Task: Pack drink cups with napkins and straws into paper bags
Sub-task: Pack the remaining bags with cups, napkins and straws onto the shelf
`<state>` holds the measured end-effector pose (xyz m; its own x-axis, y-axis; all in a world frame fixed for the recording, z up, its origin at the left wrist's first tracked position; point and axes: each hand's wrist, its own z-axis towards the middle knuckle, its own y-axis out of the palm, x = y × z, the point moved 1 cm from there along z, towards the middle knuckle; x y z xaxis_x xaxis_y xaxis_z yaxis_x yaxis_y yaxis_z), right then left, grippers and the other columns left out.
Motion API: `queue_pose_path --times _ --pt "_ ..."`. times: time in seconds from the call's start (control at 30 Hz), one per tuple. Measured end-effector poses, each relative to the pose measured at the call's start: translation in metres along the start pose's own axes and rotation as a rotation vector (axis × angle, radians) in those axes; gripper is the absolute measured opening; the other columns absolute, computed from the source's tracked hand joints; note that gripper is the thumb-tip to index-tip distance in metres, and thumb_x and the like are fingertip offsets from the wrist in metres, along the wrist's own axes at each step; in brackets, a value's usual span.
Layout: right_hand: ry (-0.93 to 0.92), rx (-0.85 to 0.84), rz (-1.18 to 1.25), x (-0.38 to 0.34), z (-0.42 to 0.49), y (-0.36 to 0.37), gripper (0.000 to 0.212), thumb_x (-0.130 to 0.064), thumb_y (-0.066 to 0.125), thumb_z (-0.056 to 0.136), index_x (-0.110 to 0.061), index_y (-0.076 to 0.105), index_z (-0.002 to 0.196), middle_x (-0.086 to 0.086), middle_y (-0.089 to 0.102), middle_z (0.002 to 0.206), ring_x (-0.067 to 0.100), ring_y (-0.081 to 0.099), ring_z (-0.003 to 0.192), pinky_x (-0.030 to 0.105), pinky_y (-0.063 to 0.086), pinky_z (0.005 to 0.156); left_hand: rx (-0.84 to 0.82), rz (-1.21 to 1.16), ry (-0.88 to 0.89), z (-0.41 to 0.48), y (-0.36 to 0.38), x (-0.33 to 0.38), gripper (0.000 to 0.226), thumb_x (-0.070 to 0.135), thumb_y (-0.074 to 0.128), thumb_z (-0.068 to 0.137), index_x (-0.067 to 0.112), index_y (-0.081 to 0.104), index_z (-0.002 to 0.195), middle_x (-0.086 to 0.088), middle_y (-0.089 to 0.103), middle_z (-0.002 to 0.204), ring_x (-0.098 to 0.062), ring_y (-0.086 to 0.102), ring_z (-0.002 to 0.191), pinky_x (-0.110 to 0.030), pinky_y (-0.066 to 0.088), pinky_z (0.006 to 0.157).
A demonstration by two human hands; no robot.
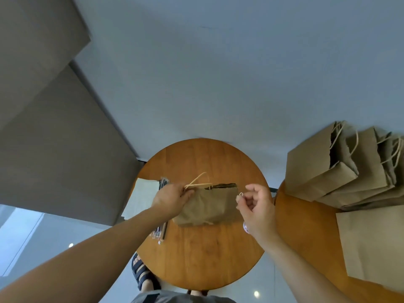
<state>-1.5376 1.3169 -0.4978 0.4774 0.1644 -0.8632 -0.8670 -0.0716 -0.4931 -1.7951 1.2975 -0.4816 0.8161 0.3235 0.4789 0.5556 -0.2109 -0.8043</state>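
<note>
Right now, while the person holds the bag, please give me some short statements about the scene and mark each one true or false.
1. The left hand holds the paper bag at its handles. True.
2. The right hand is empty. False: it pinches a small clip.
3. At the right, other paper bags stand off the round table. True.
4. The round table is made of glass. False: it is wood.

brown paper bag (pixel 207 206), orange-brown wooden table (pixel 203 254), pale blue-grey floor (pixel 218 73), dark sandal (pixel 142 272)
</note>
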Motion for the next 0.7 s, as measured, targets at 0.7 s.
queue_pose_path --times 0.7 --pt "0.128 -0.253 -0.062 -0.080 0.006 0.040 0.010 -0.017 0.071 0.090 -0.022 0.077 0.096 -0.008 0.071 0.090 0.004 0.064 0.084 0.023 0.053 0.079 -0.030 0.041 0.100 -0.001 0.004 0.001 0.017 0.038 0.047 0.100 0.034 0.051 0.085 0.016 0.047 0.068 -0.009 0.051 0.067 -0.025 0.038 0.054"
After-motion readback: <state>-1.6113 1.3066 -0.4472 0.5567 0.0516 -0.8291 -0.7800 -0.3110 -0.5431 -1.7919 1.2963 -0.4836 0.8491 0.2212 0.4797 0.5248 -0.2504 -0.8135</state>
